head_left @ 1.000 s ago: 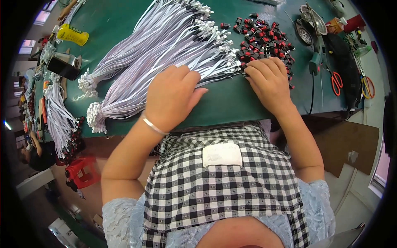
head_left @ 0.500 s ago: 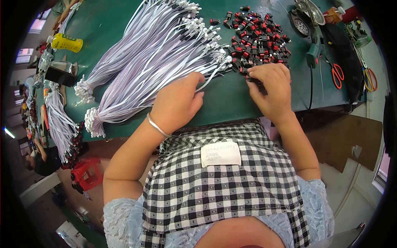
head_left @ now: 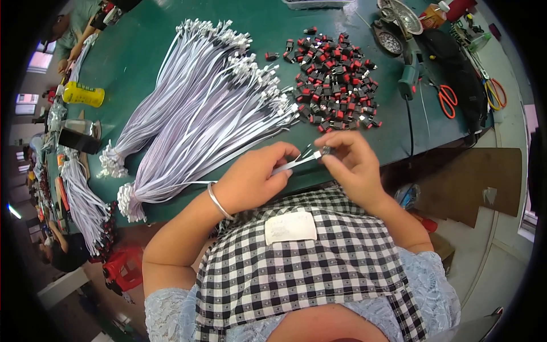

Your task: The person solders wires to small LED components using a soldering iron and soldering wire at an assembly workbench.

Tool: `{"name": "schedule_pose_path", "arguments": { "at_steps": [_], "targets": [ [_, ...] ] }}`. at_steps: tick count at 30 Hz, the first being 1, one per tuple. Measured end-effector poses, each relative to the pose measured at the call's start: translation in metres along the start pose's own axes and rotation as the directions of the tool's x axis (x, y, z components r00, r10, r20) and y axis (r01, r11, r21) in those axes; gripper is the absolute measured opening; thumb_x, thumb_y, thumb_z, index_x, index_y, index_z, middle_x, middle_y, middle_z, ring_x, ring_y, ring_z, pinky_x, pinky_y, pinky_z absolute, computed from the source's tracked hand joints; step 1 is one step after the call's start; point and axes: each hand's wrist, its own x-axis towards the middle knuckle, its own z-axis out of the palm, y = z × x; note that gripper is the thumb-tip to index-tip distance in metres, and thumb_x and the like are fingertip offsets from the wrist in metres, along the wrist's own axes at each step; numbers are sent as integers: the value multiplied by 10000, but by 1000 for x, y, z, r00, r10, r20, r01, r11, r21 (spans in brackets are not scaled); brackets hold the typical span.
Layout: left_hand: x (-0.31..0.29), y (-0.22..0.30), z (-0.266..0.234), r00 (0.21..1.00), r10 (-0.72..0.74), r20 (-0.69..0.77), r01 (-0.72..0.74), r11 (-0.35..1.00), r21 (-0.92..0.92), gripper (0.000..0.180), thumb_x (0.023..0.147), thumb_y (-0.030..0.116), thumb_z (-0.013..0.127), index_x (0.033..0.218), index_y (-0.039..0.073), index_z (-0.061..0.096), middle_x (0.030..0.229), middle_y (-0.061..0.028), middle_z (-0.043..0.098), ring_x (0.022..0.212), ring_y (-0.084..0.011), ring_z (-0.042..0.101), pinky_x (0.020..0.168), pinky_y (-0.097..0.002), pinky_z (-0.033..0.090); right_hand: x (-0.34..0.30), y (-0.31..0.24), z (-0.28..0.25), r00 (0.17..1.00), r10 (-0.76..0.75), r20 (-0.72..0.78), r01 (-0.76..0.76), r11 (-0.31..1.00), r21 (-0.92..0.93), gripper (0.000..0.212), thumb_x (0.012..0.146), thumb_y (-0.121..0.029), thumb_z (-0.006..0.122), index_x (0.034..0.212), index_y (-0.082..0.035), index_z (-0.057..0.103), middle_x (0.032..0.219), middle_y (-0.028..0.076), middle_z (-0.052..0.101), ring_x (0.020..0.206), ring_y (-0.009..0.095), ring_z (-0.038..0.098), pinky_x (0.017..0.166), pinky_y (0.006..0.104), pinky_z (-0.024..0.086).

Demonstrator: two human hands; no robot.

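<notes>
Close to the table's front edge, my left hand (head_left: 250, 178) is closed on a flat white cable (head_left: 298, 163) whose split end carries a small white connector and loose dark-tipped wires. My right hand (head_left: 358, 174) pinches a small black rocker switch (head_left: 326, 150) right at the connector. Whether the two are joined or merely touching, I cannot tell. Left of my hands lie two large bundles of white cables (head_left: 194, 122), their connector ends fanned out at the far side. Beyond my right hand spreads a heap of black and red rocker switches (head_left: 336, 85).
To the right are a green-handled soldering iron (head_left: 408, 82), a metal dish (head_left: 405, 17), orange-handled scissors (head_left: 447, 100) and a black cord. A yellow bottle (head_left: 84, 94) lies at the left, near another cable bundle (head_left: 82, 188). Another person's arm shows at the far left.
My right hand has drawn back from the heap toward me with a switch. My left hand now holds a cable end out from the bundle, and both hands have come together.
</notes>
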Motion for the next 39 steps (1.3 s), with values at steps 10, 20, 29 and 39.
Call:
{"name": "schedule_pose_path", "arguments": {
  "at_steps": [10,20,29,39],
  "targets": [
    [14,2,10,992,-91,89,127,792,-597,261,858,73,496,1111,10,481,849,-38,567,752,-63,525,643,-199,444,-6,-2,-7,1000,10,5,-9,984,-175,215,762,5,609,971,8,558,935,81,581,803,127,576,694,249,482],
    [-6,-12,18,989,55,-140,-124,827,-548,229,816,76,586,1038,33,553,836,-5,539,714,-55,527,637,-190,452,-8,-9,2,987,159,-9,-159,983,-93,220,791,-37,613,1002,-10,556,894,36,561,778,81,529,696,210,442],
    [-15,-23,12,951,228,-209,-310,674,-671,391,778,-36,592,1120,45,421,926,-50,544,859,-130,573,771,-261,463,2,-32,22,993,88,83,-64,965,-255,169,778,-49,610,944,-23,595,834,34,558,722,87,532,640,223,435],
    [-1,-13,18,977,151,-154,-212,801,-561,286,775,31,617,1043,13,517,883,-43,598,793,-83,570,695,-206,468,-1,-27,11,992,15,126,37,913,-406,116,764,-59,615,875,-27,603,777,27,521,638,73,499,571,203,400]
  ]
}}
